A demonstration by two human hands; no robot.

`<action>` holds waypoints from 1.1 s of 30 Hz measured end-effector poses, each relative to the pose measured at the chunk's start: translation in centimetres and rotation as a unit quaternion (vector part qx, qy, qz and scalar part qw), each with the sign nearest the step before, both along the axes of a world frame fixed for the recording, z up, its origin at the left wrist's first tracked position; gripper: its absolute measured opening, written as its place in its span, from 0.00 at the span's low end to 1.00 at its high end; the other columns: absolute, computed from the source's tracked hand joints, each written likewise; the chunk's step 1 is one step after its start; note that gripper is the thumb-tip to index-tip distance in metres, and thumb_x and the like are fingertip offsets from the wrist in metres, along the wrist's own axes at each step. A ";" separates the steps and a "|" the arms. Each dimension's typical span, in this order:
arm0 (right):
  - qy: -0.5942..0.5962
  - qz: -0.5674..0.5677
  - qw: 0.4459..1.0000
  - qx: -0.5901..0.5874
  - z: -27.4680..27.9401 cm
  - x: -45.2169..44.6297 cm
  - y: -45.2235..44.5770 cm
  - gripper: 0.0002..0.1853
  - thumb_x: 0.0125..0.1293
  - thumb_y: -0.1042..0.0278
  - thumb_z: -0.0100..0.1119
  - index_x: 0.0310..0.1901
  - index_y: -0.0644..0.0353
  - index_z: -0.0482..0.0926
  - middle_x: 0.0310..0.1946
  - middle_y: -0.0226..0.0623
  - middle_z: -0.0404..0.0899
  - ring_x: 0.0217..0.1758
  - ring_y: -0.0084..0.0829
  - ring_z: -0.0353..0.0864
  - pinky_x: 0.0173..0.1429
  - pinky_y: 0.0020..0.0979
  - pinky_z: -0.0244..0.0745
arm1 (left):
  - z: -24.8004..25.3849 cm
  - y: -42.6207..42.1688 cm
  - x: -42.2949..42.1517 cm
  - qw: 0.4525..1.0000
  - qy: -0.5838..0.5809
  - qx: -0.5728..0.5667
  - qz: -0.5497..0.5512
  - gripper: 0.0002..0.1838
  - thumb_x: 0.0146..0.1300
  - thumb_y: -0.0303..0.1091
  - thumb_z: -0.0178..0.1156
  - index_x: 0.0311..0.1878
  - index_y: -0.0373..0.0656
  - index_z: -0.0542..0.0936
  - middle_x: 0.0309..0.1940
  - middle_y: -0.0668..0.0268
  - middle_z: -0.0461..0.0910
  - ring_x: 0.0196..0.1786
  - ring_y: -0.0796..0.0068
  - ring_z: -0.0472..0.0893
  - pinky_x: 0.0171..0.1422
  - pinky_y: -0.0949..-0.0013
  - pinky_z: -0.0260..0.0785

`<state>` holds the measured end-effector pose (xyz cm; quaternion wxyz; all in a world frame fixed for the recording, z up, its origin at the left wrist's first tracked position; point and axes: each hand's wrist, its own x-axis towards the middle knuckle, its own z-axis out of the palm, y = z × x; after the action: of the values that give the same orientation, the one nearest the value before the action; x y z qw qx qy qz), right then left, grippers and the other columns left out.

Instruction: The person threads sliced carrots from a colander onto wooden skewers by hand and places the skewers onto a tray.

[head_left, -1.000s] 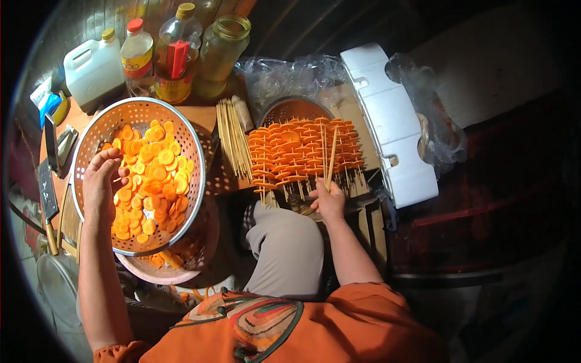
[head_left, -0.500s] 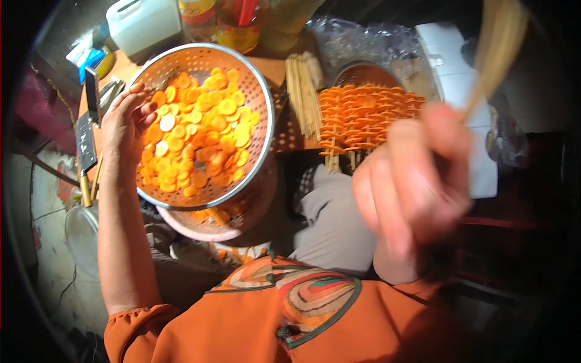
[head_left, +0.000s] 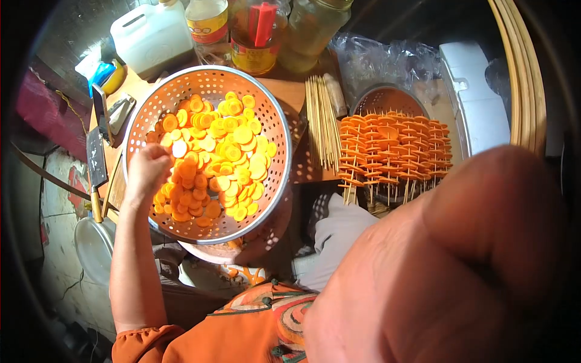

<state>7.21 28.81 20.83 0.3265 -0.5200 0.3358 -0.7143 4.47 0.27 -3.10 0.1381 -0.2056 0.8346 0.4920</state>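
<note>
A metal colander holds many round carrot slices. Over its left side, my left hand has its fingers curled together against the slices; whatever they pinch is hidden. Very close to the camera, my right hand is closed around several bamboo skewers that point upward. Its thumb and knuckles fill the lower right. Right of the colander lie carrot skewers, sticks threaded with spaced carrot slices. Between them and the colander is a bundle of bare skewers.
A cleaver lies left of the colander. Behind stand a white jug, a jar with a red lid or handle and a glass jar. A pink basin sits beneath the colander. White foam stands right.
My right hand has come much nearer the camera with the skewers. My left hand's fingers have moved from loosely spread at the colander rim to curled in over the slices.
</note>
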 end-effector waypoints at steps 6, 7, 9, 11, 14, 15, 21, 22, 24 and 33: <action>0.018 0.047 0.998 -0.026 -0.5 -0.6 -0.9 0.11 0.72 0.61 0.37 0.40 0.57 0.68 0.22 0.40 0.75 0.12 0.32 0.69 0.17 0.31 0.61 | -2.4 1.6 1.2 0.947 0.048 -0.289 -0.133 0.12 0.46 0.33 0.63 0.34 0.39 0.78 0.31 0.55 0.79 0.36 0.56 0.80 0.41 0.60 0.72; 0.018 0.052 0.998 -0.030 -0.4 -0.5 -0.9 0.11 0.72 0.61 0.37 0.40 0.57 0.68 0.22 0.40 0.75 0.12 0.32 0.69 0.17 0.31 0.61 | -2.1 2.1 1.1 0.942 0.052 -0.307 -0.125 0.12 0.46 0.33 0.63 0.34 0.39 0.78 0.32 0.56 0.79 0.36 0.56 0.80 0.41 0.60 0.71; 0.018 0.061 0.997 -0.040 -0.5 -0.4 -0.8 0.11 0.72 0.61 0.38 0.40 0.57 0.68 0.22 0.39 0.75 0.12 0.32 0.68 0.17 0.31 0.61 | -2.4 1.9 1.2 0.933 0.074 -0.330 -0.125 0.10 0.46 0.32 0.62 0.32 0.39 0.76 0.32 0.55 0.78 0.37 0.56 0.79 0.42 0.60 0.71; 0.009 0.072 0.996 -0.051 -0.5 -0.4 -0.8 0.10 0.72 0.61 0.38 0.40 0.57 0.68 0.22 0.39 0.75 0.12 0.32 0.68 0.17 0.31 0.60 | -2.8 1.4 1.1 0.939 0.043 -0.320 -0.122 0.10 0.46 0.32 0.62 0.32 0.39 0.77 0.32 0.55 0.78 0.37 0.56 0.79 0.42 0.60 0.71; 0.008 0.076 0.996 -0.054 -0.5 -0.4 -0.8 0.10 0.72 0.61 0.38 0.39 0.56 0.68 0.21 0.39 0.75 0.12 0.32 0.68 0.17 0.31 0.60 | -2.3 2.0 1.0 0.950 0.057 -0.287 -0.107 0.09 0.45 0.31 0.61 0.31 0.39 0.77 0.31 0.55 0.78 0.37 0.56 0.79 0.42 0.60 0.71; 0.009 0.077 0.995 -0.055 -0.5 -0.3 -0.9 0.10 0.72 0.61 0.38 0.39 0.56 0.68 0.21 0.39 0.75 0.12 0.32 0.68 0.17 0.31 0.60 | -2.5 1.8 1.0 0.945 0.049 -0.303 -0.114 0.09 0.45 0.31 0.61 0.31 0.39 0.77 0.31 0.55 0.79 0.37 0.56 0.79 0.42 0.60 0.71; -0.025 0.098 0.990 -0.095 -1.1 -0.3 -1.6 0.10 0.71 0.61 0.38 0.38 0.56 0.67 0.21 0.39 0.75 0.11 0.32 0.67 0.16 0.32 0.60 | -2.7 0.9 1.1 0.936 0.061 -0.318 -0.137 0.09 0.44 0.32 0.62 0.27 0.38 0.76 0.25 0.57 0.78 0.30 0.59 0.79 0.36 0.61 0.71; -0.046 0.105 0.987 -0.110 -1.5 -0.6 -1.5 0.10 0.71 0.62 0.39 0.37 0.56 0.67 0.20 0.39 0.75 0.11 0.32 0.67 0.16 0.32 0.59 | -2.5 0.8 0.9 0.961 0.039 -0.248 -0.121 0.08 0.44 0.30 0.62 0.25 0.38 0.74 0.23 0.59 0.77 0.27 0.63 0.79 0.32 0.64 0.70; -0.162 0.097 0.973 -0.129 -3.5 -0.8 -1.4 0.10 0.71 0.62 0.39 0.37 0.56 0.67 0.20 0.39 0.75 0.11 0.32 0.66 0.16 0.32 0.59 | -1.4 0.4 0.2 0.995 -0.067 -0.036 -0.069 0.07 0.46 0.26 0.62 0.25 0.41 0.72 0.20 0.66 0.75 0.21 0.76 0.78 0.23 0.72 0.68; -0.323 -0.232 0.829 0.393 -15.4 1.5 -5.1 0.14 0.72 0.61 0.43 0.43 0.63 0.75 0.16 0.19 0.59 0.16 0.13 0.56 0.21 0.17 0.54 | 2.3 0.2 0.2 0.882 0.056 0.431 0.184 0.06 0.57 0.26 0.59 0.38 0.42 0.73 0.30 0.65 0.79 0.29 0.73 0.80 0.34 0.72 0.76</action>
<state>8.66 23.75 5.43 0.4183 0.0056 0.5745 -0.7035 4.65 0.48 -0.81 0.0729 -0.2478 0.4941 0.8302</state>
